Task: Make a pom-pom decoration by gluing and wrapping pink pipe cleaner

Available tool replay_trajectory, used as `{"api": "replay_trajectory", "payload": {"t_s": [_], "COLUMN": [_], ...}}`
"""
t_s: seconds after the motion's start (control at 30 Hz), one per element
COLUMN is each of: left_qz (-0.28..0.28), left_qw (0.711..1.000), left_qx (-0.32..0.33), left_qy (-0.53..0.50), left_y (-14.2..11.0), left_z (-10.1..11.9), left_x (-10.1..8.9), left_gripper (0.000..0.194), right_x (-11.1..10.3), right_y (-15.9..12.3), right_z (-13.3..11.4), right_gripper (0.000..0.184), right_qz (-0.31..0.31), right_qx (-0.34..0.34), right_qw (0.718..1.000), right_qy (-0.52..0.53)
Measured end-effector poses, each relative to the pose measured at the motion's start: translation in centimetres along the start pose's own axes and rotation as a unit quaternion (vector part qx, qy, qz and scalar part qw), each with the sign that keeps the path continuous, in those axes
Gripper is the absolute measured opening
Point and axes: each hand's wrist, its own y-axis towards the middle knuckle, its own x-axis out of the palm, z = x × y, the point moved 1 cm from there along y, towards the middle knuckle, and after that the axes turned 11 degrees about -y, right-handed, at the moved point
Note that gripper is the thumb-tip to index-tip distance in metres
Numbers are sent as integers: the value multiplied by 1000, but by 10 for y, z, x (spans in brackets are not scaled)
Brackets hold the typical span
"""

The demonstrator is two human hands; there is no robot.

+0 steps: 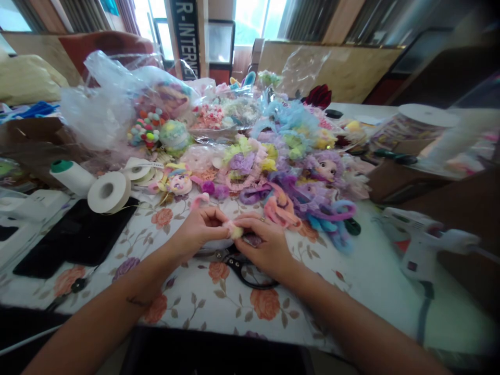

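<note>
Both my hands meet over the front middle of the table. My left hand (203, 229) pinches one side of a small fluffy pale yellow and pink piece (236, 232); its exact kind is too small to tell. From the other side my right hand (263, 242) closes its fingertips on the same piece. Beneath my hands lie scissors with black handles (253, 284), their blades partly hidden. A pink fuzzy strip (199, 200) rests just behind my left hand. Past my right hand is a peach fuzzy strip (287, 208).
Doll heads (327, 167), lace, pompoms (146, 127) and plastic bags (105, 99) are heaped along the back. At left stand ribbon rolls (108, 191), a thread cone (72, 176) and a black phone-like slab (78, 234). A white glue gun (424, 245) is at right, beside a cardboard box (394, 177).
</note>
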Motion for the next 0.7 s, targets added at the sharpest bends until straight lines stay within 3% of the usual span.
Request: {"api": "replay_trajectory", "payload": {"t_s": [0.13, 0.23, 0.33, 0.4, 0.5, 0.7], "left_qz": [6, 10, 1, -5, -1, -15], "left_qw": [1000, 999, 999, 999, 999, 995], "left_qx": [-4, -15, -15, 2, 38, 98], "left_qy": [-12, -29, -38, -36, -12, 29], "left_y": [0, 0, 1, 2, 2, 0], "left_z": [-3, -1, 2, 2, 4, 8], "left_x": [2, 4, 4, 4, 5, 6], "left_gripper": [18, 20, 23, 25, 26, 17], "right_x": [0, 2, 6, 7, 6, 0], "right_y": [0, 1, 2, 2, 3, 4], "right_z": [-1, 2, 6, 9, 11, 4], "right_gripper": [20, 17, 14, 16, 20, 11], "right_qz": [-12, -25, -31, -36, -47, -51], "right_qx": [-4, 103, 220, 257, 261, 180], "right_qw": [1000, 993, 962, 943, 935, 966], "right_qy": [-9, 54, 158, 207, 235, 180]}}
